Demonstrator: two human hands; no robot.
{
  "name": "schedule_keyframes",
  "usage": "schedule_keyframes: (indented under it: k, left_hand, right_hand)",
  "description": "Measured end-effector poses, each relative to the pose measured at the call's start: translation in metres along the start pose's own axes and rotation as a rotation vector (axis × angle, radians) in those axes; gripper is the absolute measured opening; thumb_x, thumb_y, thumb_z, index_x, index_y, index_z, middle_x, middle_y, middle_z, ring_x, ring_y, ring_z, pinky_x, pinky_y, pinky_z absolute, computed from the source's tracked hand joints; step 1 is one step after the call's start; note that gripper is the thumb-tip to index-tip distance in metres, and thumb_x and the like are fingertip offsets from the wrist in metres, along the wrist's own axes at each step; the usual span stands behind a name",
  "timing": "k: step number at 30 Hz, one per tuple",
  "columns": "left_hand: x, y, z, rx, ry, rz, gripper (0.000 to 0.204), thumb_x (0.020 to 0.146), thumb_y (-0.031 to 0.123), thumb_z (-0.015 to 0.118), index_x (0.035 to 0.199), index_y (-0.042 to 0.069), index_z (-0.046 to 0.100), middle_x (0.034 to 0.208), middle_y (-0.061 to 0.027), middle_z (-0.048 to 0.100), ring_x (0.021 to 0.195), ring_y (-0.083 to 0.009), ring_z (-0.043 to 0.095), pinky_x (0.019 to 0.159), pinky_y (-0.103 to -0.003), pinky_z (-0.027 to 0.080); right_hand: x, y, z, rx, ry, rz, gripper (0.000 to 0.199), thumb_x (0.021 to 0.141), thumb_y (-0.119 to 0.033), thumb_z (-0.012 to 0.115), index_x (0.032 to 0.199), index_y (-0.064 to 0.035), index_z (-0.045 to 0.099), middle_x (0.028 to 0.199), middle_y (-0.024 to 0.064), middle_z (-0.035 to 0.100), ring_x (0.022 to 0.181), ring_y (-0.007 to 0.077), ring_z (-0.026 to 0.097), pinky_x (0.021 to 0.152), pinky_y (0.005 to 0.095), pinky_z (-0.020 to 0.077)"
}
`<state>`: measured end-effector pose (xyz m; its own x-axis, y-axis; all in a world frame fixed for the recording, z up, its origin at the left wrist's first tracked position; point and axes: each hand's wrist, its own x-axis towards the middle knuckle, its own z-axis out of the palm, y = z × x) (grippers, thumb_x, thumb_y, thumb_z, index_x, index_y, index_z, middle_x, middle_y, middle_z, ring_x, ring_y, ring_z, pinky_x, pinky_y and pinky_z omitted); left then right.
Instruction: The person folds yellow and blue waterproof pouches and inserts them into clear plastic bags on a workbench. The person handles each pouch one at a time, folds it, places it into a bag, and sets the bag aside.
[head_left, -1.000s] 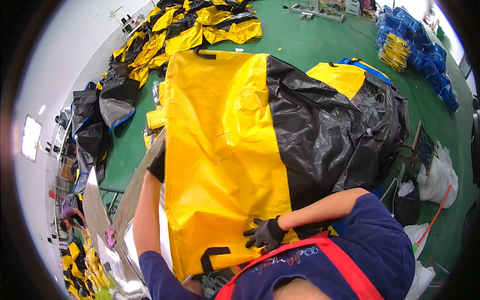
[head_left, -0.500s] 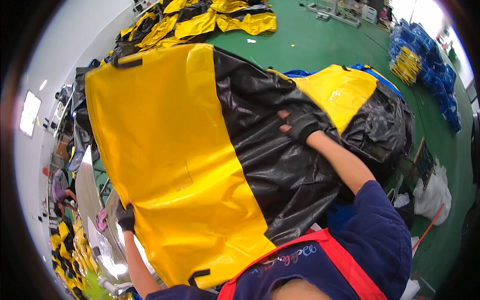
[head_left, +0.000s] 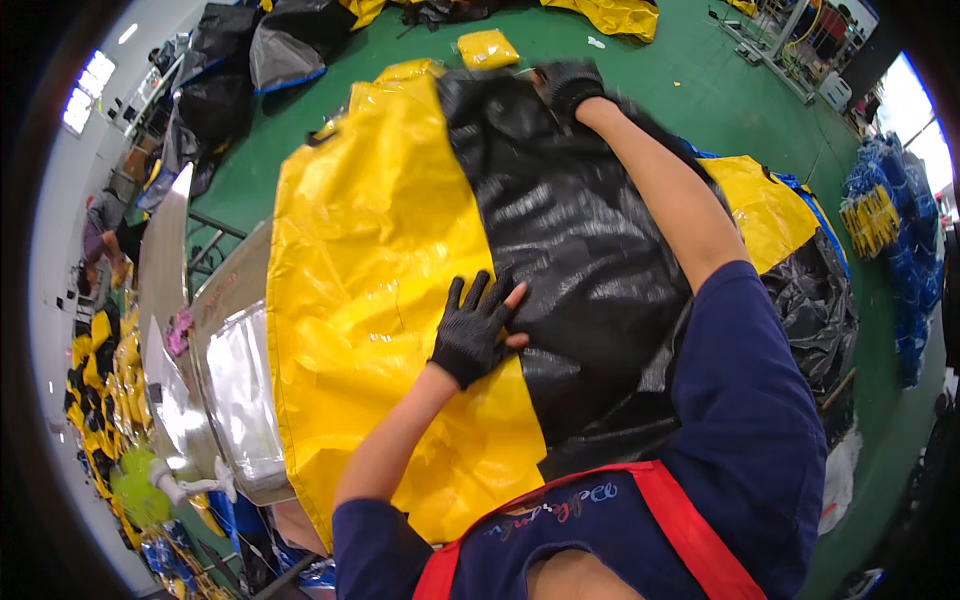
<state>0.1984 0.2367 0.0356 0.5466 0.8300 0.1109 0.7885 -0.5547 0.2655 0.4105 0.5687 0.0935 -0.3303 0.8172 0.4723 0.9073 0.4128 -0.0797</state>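
one big yellow/blk sheet lies partly over the tabletop. l hand flat near its middle, grip splayed wide, nothing held; r hand at far blk edge, blurry, can't tell if its grip's got hold.

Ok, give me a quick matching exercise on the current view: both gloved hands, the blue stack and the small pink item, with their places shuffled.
Things:
1. left hand
2. right hand
3. blue stack
4. pink item

Places:
A. near the picture's right edge
B. where the yellow panel meets the black panel
C. left of the yellow panel
D. at the black panel's far edge

Pairs: 1-B, 2-D, 3-A, 4-C
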Motion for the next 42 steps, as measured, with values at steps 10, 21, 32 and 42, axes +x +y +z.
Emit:
schedule_keyframes:
  k: [10, 21, 32, 42]
  left_hand:
    - [0.068, -0.044, 0.011, -0.096, -0.257, -0.020, 0.057, 0.088, 0.052, 0.050, 0.134, 0.019, 0.045, 0.141, -0.0166, 0.040, 0.132, -0.0363, 0.033, 0.105, -0.054, 0.023]
    - [-0.354, -0.290, -0.113, 0.164, -0.466, -0.869, 0.051, 0.093, 0.043, 0.049, 0.132, 0.011, 0.046, 0.133, -0.0167, 0.049, 0.124, -0.0341, 0.045, 0.101, -0.041, 0.035]
    - [-0.141, -0.090, -0.127, 0.272, -0.074, -0.313, 0.068, 0.086, 0.039, 0.059, 0.143, 0.012, 0.033, 0.145, -0.0162, 0.036, 0.136, -0.0347, 0.029, 0.110, -0.051, 0.018]
    - [-0.150, -0.045, -0.048, 0.062, -0.078, -0.254, 0.080, 0.083, 0.053, 0.056, 0.145, 0.012, 0.028, 0.149, -0.0223, 0.025, 0.138, -0.0427, 0.020, 0.111, -0.055, 0.009]
  right_hand:
    - [-0.266, -0.025, -0.154, 0.187, -0.410, -0.510, 0.046, 0.081, -0.016, 0.057, 0.126, -0.0213, 0.056, 0.070, 0.0112, 0.061, 0.064, 0.0278, 0.062, 0.056, 0.0415, 0.0485]
    - [-0.326, -0.016, -0.128, -0.067, -0.530, -0.539, 0.050, 0.079, -0.021, 0.058, 0.129, -0.0278, 0.054, 0.082, 0.0135, 0.060, 0.075, 0.0306, 0.061, 0.068, 0.0416, 0.0484]
    - [-0.246, -0.020, -0.160, -0.001, -0.315, -0.091, 0.076, 0.077, -0.045, 0.068, 0.140, -0.0141, 0.040, 0.138, 0.0203, 0.041, 0.126, 0.0383, 0.038, 0.107, 0.0452, 0.0287]
    - [-0.371, -0.090, -0.205, 0.243, -0.610, -0.520, 0.057, 0.079, -0.036, 0.066, 0.130, -0.0152, 0.050, 0.128, 0.0176, 0.052, 0.121, 0.0339, 0.047, 0.104, 0.0538, 0.0265]
